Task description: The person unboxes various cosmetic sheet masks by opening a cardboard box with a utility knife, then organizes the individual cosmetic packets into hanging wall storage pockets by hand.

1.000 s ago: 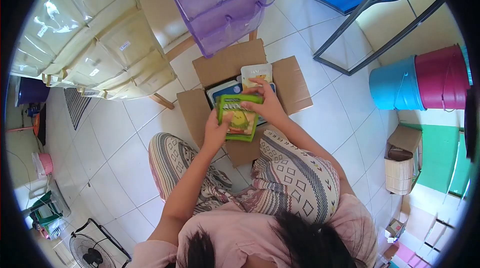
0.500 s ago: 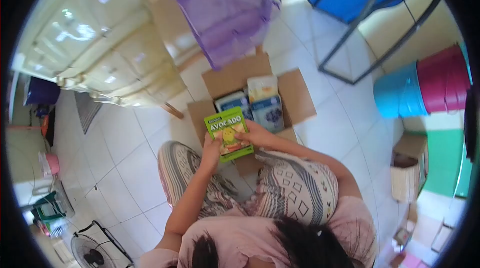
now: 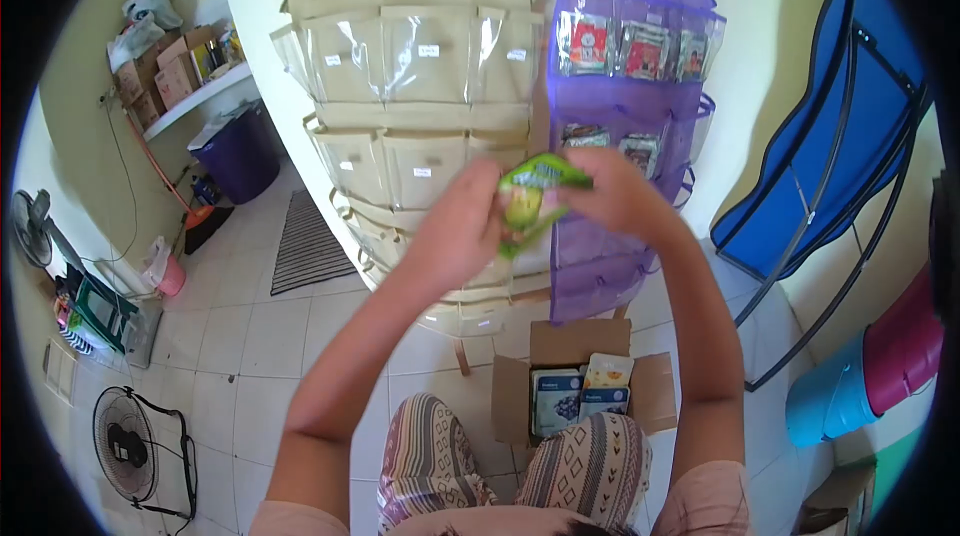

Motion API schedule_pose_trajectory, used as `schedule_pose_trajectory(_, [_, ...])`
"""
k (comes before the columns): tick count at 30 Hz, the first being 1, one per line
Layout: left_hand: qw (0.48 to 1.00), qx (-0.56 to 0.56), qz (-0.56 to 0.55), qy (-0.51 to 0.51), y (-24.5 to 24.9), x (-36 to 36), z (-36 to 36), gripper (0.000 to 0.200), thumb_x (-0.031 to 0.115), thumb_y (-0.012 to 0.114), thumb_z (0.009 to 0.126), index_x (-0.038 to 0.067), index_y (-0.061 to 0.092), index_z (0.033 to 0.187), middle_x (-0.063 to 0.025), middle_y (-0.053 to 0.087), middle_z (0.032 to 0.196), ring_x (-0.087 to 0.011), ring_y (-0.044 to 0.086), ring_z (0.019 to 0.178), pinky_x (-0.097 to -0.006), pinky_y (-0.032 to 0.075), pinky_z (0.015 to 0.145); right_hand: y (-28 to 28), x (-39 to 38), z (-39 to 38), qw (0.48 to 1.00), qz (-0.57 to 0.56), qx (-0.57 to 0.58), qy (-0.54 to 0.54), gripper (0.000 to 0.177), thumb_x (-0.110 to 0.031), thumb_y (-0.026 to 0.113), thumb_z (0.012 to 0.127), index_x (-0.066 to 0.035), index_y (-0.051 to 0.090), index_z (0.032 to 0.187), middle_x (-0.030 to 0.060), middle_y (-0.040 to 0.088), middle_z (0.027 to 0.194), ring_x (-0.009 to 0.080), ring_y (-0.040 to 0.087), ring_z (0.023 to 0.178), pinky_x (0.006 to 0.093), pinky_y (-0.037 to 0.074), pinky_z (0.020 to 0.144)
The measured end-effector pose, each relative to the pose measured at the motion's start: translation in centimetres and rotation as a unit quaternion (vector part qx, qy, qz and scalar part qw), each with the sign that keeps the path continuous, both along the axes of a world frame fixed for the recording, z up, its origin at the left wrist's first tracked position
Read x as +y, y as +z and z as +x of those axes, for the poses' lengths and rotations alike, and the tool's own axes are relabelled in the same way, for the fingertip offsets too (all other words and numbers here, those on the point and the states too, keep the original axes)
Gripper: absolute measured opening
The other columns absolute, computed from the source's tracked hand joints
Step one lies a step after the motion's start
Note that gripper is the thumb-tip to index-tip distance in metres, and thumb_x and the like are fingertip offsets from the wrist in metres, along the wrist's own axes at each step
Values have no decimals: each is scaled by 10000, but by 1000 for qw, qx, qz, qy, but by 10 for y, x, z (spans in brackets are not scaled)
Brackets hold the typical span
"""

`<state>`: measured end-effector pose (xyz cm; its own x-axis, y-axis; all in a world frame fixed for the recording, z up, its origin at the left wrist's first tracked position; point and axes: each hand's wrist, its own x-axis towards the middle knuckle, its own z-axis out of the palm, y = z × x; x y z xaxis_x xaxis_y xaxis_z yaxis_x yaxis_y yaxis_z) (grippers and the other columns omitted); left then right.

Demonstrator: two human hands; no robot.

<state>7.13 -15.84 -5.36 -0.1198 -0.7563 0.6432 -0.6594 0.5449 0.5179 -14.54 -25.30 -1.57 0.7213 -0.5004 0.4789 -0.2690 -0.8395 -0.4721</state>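
A green avocado packet [image 3: 527, 204] is raised in front of me, bent and slightly blurred. My left hand [image 3: 462, 224] closes on one side of it, and my right hand [image 3: 612, 192] grips the opposite edge. Behind my right hand hangs a purple pocket organizer [image 3: 600, 271], with several packets [image 3: 647, 51] in its upper pockets. To its left hangs a beige pocket organizer [image 3: 430, 121] with clear pockets and small white labels. On the floor, between my knees and the organizers, an open cardboard box [image 3: 512, 398] holds more packets, including blue-and-white ones [image 3: 557, 398].
A folded blue table-like frame [image 3: 800, 166] leans at the right wall, near blue [image 3: 828, 388] and magenta [image 3: 905, 341] buckets. At the left are a floor fan [image 3: 125, 441], a striped mat [image 3: 308, 246] and a purple bin [image 3: 238, 161].
Both hands have lifted the avocado packet from my lap to the height of the organizers, and it now bends. My view has tilted up.
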Motion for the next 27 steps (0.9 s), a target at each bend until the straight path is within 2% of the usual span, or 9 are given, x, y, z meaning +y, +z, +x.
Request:
schedule_pose_trajectory(4, [985,-32,-167,39,86,-11,13,181,114,564,936,8,561,1082,-190,563,998,-391,566,965,-446,458,855,75,-24,0,993,-1,-115,6,311,-189,760,824,-2,674,1057,64,692,865,142,607,799,315,493,764])
schedule_pose_trajectory(6, [957,-50,-280,50,116,-33,33,189,135,575,931,22,596,1081,-170,581,1017,-373,577,984,-427,467,870,103,-42,-8,980,-18,-190,-48,324,-231,765,845,-7,682,1065,27,699,894,112,606,815,295,495,758])
schedule_pose_trajectory(10, [921,-227,-264,176,151,-64,54,276,161,567,934,66,598,1192,-138,606,1126,-346,582,1074,-409,469,919,143,-81,-12,942,-21,-331,-39,328,-263,761,863,-18,690,1068,6,698,908,88,601,811,274,493,743])
schedule_pose_trajectory(12, [888,-310,-260,217,153,-76,51,265,188,567,934,88,603,1176,-124,603,1148,-346,588,1071,-415,467,922,155,-91,-3,927,-18,-374,-35,334,-277,757,867,-19,690,1067,8,698,901,82,600,801,272,490,725])
schedule_pose_trajectory(13, [869,-352,-255,238,154,-79,50,259,201,567,934,99,605,1168,-116,601,1159,-346,591,1069,-417,465,924,159,-99,3,929,-17,-368,-45,333,-276,755,868,-17,690,1067,11,699,897,85,600,798,277,490,719])
schedule_pose_trajectory(16, [874,-386,-144,257,167,-79,47,246,222,578,927,114,603,1146,-114,628,1120,-346,621,1017,-413,485,882,159,-123,25,937,-43,-339,-68,334,-274,745,867,-11,687,1066,30,698,876,102,602,782,299,488,705])
schedule_pose_trajectory(18, [903,-356,-105,219,173,-75,52,229,221,586,925,98,603,1117,-122,654,1065,-347,642,972,-416,498,846,157,-130,38,945,-100,-305,-71,342,-276,737,864,-5,684,1066,55,693,852,126,604,760,319,486,700])
schedule_pose_trajectory(24, [939,-279,-89,178,181,-54,87,256,237,627,898,83,632,1102,-143,697,977,-328,667,914,-436,516,789,181,-121,46,960,-233,-125,-93,369,-255,703,842,33,652,1068,207,669,884,357,625,809,427,491,766])
schedule_pose_trajectory(27, [947,-266,-73,163,183,-48,95,244,198,658,907,41,612,1089,-151,694,991,-325,672,917,-405,520,815,195,-106,53,963,-247,-55,-94,361,-241,689,843,39,649,1067,238,659,932,397,620,868,452,486,792])
